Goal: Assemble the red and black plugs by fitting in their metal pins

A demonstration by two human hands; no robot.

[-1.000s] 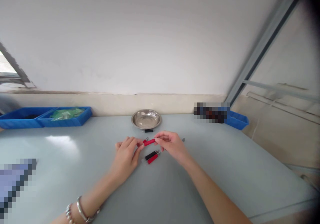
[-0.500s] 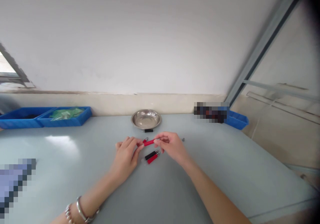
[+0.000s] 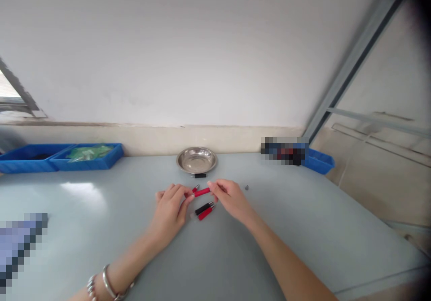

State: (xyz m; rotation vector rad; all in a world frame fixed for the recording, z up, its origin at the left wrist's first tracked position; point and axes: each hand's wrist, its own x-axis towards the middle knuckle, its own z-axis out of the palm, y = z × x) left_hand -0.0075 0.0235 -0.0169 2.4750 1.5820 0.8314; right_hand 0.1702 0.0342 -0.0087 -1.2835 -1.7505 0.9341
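Observation:
Between my two hands is a red pen, lying slantwise. My left hand is closed on its left end. The fingertips of my right hand pinch its right end and hide the tip. Just behind the held pen, a second short red piece with a silver tip shows beside my left fingers; the rest of it is hidden. In front of my hands a black pen piece and a red pen piece lie side by side, silver tips to the right.
A round metal dish stands by the wall, with a small black piece before it. A small grey cone lies right of my hand. Blue bins are at the left, one holding a green bag; another blue bin is far right.
My right fingers have shifted their grip at the pen's right end, now covering the silver tip that showed before. My left hand stays in place.

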